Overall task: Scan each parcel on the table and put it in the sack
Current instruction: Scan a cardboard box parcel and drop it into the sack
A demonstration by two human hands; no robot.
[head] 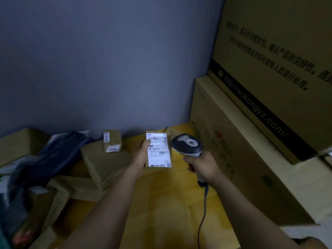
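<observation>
Parcel (159,150): a small brown box with a white shipping label facing the camera, held up over the far part of the yellow worktop (161,203). The left hand (142,155) has its grip curled round the parcel's left edge, thumb on the label. Just right of it, the right hand (203,165) has its grip wrapped round the handle of a grey barcode scanner (187,143), whose head is close beside the label. The scanner's cable (203,212) trails toward the near edge.

A plain grey-blue wall (107,60) stands behind the worktop in dim light. On the right, a large carton (233,159) sits against the wall with a second carton (278,42) on top. On the left lies a pile of brown boxes, with a flat box (106,164) carrying a small box (112,141), and a dark blue bag (53,159) draped over the pile.

The upper carton's black band reads "http://wukongyz.com/" under lines of Chinese print. The parcel's label shows barcodes, its text too blurred to read.
</observation>
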